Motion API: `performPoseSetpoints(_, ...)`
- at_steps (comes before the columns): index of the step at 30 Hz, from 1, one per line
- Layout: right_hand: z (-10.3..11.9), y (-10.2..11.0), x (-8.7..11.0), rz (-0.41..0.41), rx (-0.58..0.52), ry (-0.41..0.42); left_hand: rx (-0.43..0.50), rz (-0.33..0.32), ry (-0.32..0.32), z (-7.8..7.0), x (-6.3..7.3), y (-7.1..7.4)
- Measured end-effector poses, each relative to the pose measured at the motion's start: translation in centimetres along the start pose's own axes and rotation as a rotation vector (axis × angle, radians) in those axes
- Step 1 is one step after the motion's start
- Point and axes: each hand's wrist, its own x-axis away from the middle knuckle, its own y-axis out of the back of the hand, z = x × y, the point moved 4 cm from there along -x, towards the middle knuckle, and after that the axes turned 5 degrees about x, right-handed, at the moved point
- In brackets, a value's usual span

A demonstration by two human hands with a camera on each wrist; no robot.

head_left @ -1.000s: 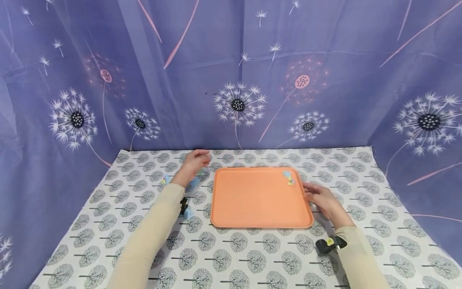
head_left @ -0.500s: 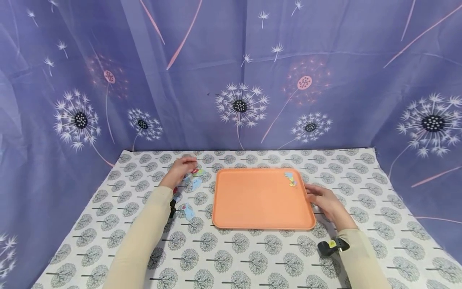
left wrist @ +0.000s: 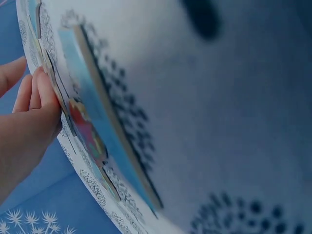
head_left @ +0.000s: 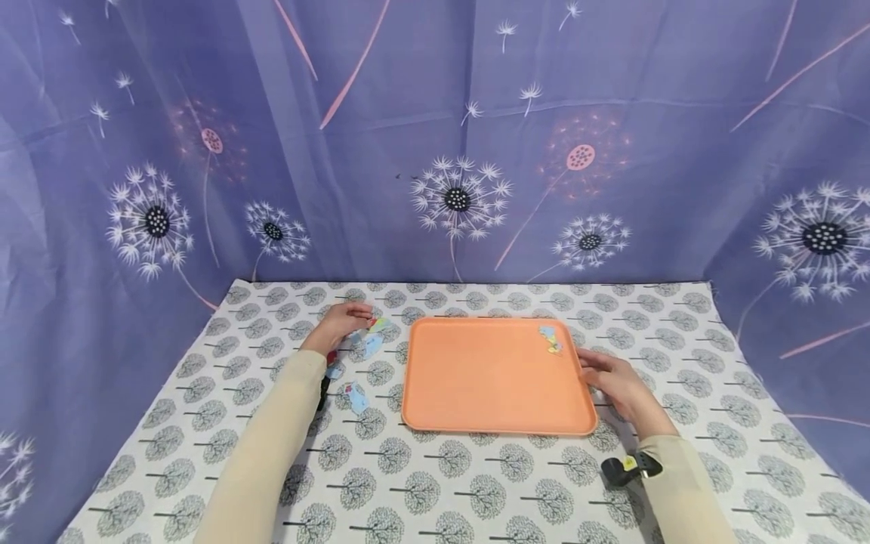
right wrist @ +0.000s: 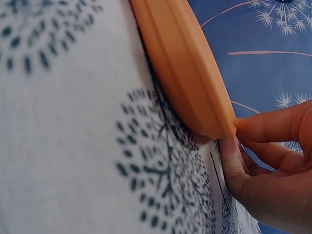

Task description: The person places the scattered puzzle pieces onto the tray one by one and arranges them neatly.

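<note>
In the head view my left hand (head_left: 336, 326) is over a loose group of flat puzzle pieces on the left of the table. Its fingertips touch a piece low on the cloth, and the left wrist view shows the thumb apart from the fingers. A light-blue piece (left wrist: 100, 109) with a red and green print lies nearer the wrist. Beside the hand are a green-and-red piece (head_left: 377, 325) and a blue piece (head_left: 371, 346). My right hand (head_left: 621, 387) pinches the right rim of an orange tray (head_left: 499, 378) between thumb and fingers. Blue and yellow pieces (head_left: 550, 340) lie in the tray's far right corner.
Another blue piece (head_left: 356, 398) lies closer to the front, left of the tray. A cloth (head_left: 448, 483) printed with grey trees covers the table. Behind it hangs a purple dandelion curtain (head_left: 381, 151).
My left hand has come back to the left and down from near the tray's far left corner to the pieces. The right hand stays at the tray rim.
</note>
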Motion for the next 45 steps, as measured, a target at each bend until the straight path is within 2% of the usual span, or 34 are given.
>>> performPoseSetpoints(3, 0.0, 0.0, 0.1, 0.000, -0.005, 0.004, -0.009, 0.006, -0.019, -0.1, 0.1, -0.1)
performPoseSetpoints(12, 0.0, -0.1, 0.2, 0.006, -0.001, -0.021, -0.127, -0.015, -0.076, -0.3, 0.3, -0.7)
performPoseSetpoints(16, 0.1, -0.1, 0.2, 0.007, -0.008, -0.009, -0.176, -0.001, -0.088, -0.4, 0.3, -0.9)
performPoseSetpoints(22, 0.1, -0.2, 0.3, 0.009, -0.017, 0.003, -0.200, 0.045, -0.054, -0.4, 0.2, -1.1)
performPoseSetpoints(26, 0.0, -0.2, 0.3, 0.010, -0.011, 0.000, -0.218, 0.052, -0.039, -0.5, 0.3, -1.1)
performPoseSetpoints(33, 0.0, 0.0, -0.1, 0.007, -0.003, -0.012, -0.197, 0.000, -0.037, -0.6, 0.0, -0.9)
performPoseSetpoints(36, 0.0, 0.0, -0.1, 0.012, -0.011, -0.012, -0.176, 0.003, -0.038, -0.7, 0.0, -0.8)
performPoseSetpoints(45, -0.2, -0.1, -0.1, 0.009, -0.011, -0.020, -0.018, 0.032, -0.003, -0.5, 0.6, -0.5)
